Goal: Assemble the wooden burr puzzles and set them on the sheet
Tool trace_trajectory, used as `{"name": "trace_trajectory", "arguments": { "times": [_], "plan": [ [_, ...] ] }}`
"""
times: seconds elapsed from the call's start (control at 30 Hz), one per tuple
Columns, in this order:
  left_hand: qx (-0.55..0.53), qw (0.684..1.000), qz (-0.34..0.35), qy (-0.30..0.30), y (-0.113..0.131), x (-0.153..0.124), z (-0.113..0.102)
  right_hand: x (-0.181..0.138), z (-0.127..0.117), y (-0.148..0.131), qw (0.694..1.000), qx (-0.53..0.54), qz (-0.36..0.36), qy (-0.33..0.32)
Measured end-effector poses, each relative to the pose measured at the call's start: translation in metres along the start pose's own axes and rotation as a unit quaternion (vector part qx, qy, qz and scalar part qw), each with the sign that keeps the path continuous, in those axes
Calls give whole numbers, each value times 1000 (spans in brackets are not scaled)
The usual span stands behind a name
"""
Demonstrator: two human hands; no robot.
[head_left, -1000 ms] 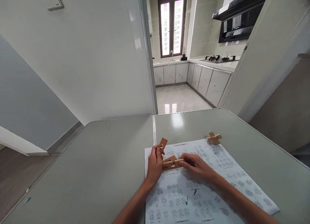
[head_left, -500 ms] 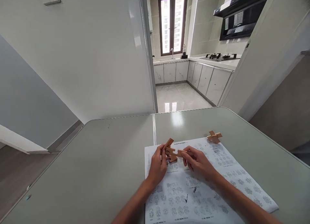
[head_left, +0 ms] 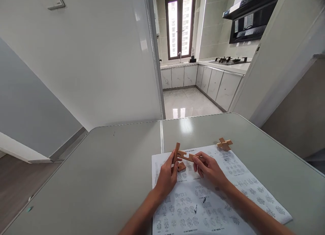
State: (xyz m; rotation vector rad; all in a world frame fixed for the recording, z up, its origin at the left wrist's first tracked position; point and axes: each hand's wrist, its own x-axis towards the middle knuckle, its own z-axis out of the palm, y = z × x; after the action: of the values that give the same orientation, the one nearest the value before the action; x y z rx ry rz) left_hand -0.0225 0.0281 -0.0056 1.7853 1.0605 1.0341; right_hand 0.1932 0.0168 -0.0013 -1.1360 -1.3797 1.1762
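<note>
My left hand (head_left: 167, 175) is closed on an upright notched wooden puzzle piece (head_left: 176, 152). My right hand (head_left: 208, 167) pinches a second, flat notched wooden piece (head_left: 187, 156), its far end meeting the upright one just above the table. A third small wooden piece (head_left: 181, 166) lies on the printed instruction sheet (head_left: 203, 201) below them, between my hands. An assembled wooden cross (head_left: 224, 144) rests at the sheet's far right corner.
The grey table (head_left: 101, 174) has a seam down its middle and rounded far corners. Beyond it a white wall stands on the left and a doorway opens into a kitchen with cabinets, a hob and a window.
Both hands lifted their pieces and shifted away from me. The right hand's flat piece rose off the sheet to meet the left hand's piece, which turned upright. One piece stayed on the paper.
</note>
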Motion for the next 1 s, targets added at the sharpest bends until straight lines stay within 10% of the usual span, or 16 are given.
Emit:
{"name": "trace_trajectory", "arguments": {
  "times": [1.0],
  "plan": [
    [58, 985, 122, -111, 22, -5, 4, -8, 13, 4, 995, 28, 9, -92]
  ]
}}
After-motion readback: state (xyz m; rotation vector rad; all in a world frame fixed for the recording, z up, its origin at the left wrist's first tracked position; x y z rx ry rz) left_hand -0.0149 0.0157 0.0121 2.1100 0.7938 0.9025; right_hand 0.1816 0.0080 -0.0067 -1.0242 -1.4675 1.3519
